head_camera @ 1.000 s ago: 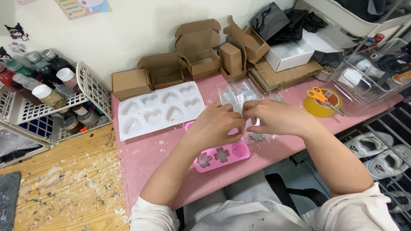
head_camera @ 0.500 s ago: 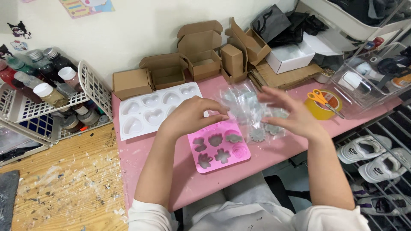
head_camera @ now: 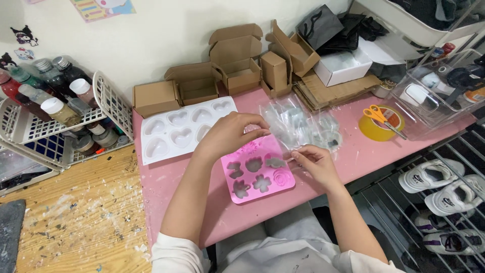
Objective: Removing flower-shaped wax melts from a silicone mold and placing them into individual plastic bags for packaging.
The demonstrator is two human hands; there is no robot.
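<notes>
Clear bags held over a part-filled pink mould

Nearest the person, the right hand [head_camera: 314,163] pinches the lower edge of a bunch of clear plastic bags [head_camera: 298,126], fingers closed on it; just left of that hand lies the pink flower mould [head_camera: 257,174], most cavities holding grey casts, one or two apparently bare. The left hand [head_camera: 230,134], fingers curled, grips the bags' upper left corner above the mould. Nothing looks bagged yet, I'd judge. Beyond the left hand sits the white heart mould [head_camera: 184,129], then folded cardboard boxes [head_camera: 237,65] by the wall.
</notes>
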